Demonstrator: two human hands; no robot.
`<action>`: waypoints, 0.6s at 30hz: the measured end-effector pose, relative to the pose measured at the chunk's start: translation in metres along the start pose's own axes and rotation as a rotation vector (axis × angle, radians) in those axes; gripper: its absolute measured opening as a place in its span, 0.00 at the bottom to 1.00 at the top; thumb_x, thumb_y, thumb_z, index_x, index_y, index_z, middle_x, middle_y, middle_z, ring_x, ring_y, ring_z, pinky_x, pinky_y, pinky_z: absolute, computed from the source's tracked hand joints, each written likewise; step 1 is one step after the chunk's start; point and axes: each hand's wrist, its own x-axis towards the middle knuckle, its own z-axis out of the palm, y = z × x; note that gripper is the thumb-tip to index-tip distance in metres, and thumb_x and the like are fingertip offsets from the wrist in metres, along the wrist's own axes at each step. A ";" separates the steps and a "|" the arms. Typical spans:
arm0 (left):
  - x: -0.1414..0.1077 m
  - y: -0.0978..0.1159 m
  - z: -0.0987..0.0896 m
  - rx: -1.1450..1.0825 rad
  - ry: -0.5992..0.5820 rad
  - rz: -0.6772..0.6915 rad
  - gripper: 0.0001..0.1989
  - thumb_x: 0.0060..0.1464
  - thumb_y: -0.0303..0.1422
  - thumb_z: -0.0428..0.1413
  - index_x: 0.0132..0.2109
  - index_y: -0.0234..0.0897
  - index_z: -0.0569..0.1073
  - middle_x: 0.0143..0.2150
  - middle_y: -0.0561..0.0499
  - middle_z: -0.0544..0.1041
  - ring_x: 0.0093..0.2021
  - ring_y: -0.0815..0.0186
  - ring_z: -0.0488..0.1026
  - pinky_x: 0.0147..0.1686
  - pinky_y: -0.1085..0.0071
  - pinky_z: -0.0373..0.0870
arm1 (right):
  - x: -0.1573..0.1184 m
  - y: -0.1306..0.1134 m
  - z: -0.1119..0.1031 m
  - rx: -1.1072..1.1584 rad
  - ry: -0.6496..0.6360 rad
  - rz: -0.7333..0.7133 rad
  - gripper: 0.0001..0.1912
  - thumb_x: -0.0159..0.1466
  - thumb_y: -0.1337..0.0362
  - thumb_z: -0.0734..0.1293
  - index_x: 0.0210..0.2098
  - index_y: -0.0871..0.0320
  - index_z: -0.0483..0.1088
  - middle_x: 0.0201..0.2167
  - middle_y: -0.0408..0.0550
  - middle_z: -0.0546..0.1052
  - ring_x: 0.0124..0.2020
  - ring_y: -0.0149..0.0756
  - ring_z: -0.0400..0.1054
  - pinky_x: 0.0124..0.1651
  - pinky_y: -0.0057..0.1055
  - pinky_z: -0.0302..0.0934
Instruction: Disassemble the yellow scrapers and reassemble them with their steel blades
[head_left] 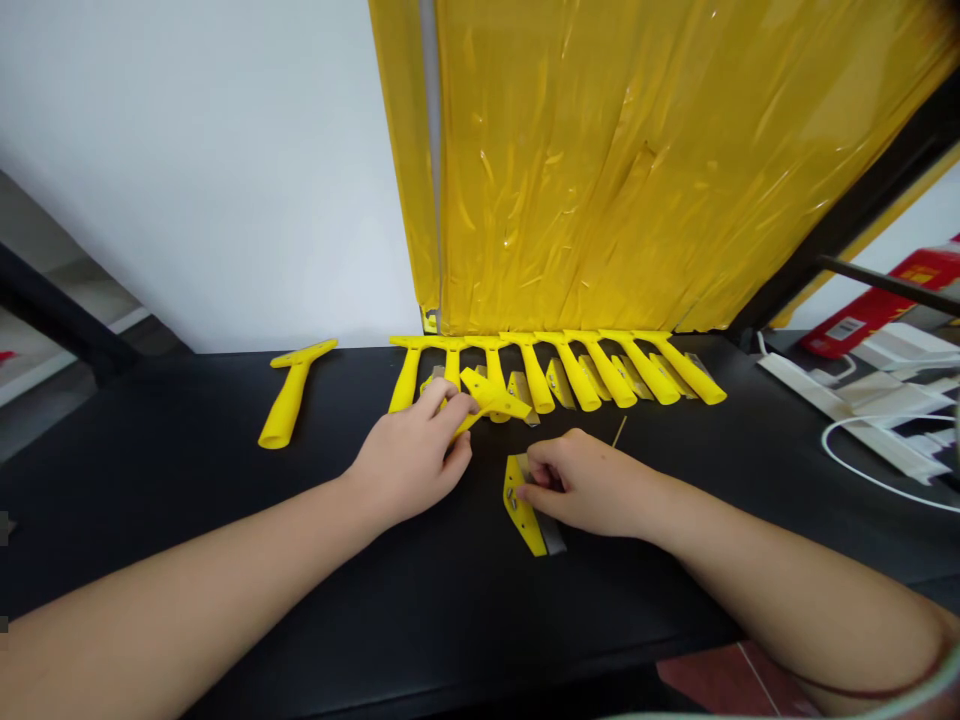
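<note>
My left hand [411, 465] grips a yellow plastic T-handled scraper [491, 402] by its head, tilted above the black table top [300, 560]. My right hand [589, 485] pinches a yellow scraper head [521, 510] with a grey metal blade [553, 535] along one edge, and my fingers hide part of the blade. Behind my hands, several yellow scrapers [600, 368] lie side by side in a row, handles toward me. Several metal blades [560, 384] lie between their handles. One more yellow scraper [292, 395] lies apart to the left of the row.
A crinkled yellow plastic sheet [600, 170] hangs behind the table against a white wall [195, 170]. White cable and white flat pieces [885, 420] lie at the right, with a red box [885, 305] beyond them. A thin wooden stick [619, 432] lies near my right hand.
</note>
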 end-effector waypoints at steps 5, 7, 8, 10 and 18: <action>0.000 0.000 -0.001 -0.036 0.003 -0.004 0.13 0.65 0.33 0.49 0.55 0.40 0.69 0.54 0.46 0.71 0.37 0.61 0.77 0.30 0.63 0.71 | 0.003 0.008 -0.008 0.073 0.116 0.012 0.17 0.66 0.62 0.69 0.24 0.56 0.61 0.18 0.36 0.64 0.20 0.26 0.55 0.24 0.28 0.49; 0.000 -0.001 -0.003 -0.082 0.016 -0.014 0.13 0.63 0.31 0.50 0.54 0.40 0.69 0.54 0.47 0.71 0.36 0.62 0.76 0.31 0.63 0.71 | 0.005 0.012 -0.012 0.107 0.181 0.001 0.18 0.67 0.61 0.69 0.24 0.56 0.60 0.18 0.35 0.62 0.20 0.26 0.53 0.24 0.28 0.48; 0.001 -0.001 -0.005 -0.119 0.027 -0.022 0.13 0.62 0.30 0.51 0.53 0.40 0.69 0.53 0.47 0.71 0.36 0.63 0.75 0.32 0.63 0.71 | 0.005 0.013 -0.012 0.136 0.197 -0.017 0.18 0.67 0.61 0.69 0.24 0.56 0.60 0.18 0.35 0.62 0.21 0.26 0.54 0.24 0.28 0.48; 0.002 0.000 -0.009 -0.231 0.062 -0.038 0.12 0.61 0.29 0.52 0.52 0.41 0.69 0.51 0.48 0.71 0.38 0.63 0.74 0.36 0.63 0.71 | 0.007 0.015 -0.011 0.250 0.174 -0.063 0.16 0.68 0.59 0.69 0.26 0.56 0.64 0.21 0.37 0.66 0.22 0.26 0.57 0.25 0.27 0.52; -0.006 0.021 -0.021 -0.653 0.099 0.035 0.08 0.64 0.30 0.56 0.49 0.42 0.70 0.45 0.51 0.70 0.42 0.66 0.72 0.41 0.67 0.72 | 0.015 0.008 0.009 1.083 -0.075 -0.082 0.24 0.66 0.44 0.71 0.46 0.59 0.70 0.35 0.45 0.77 0.30 0.31 0.75 0.35 0.32 0.74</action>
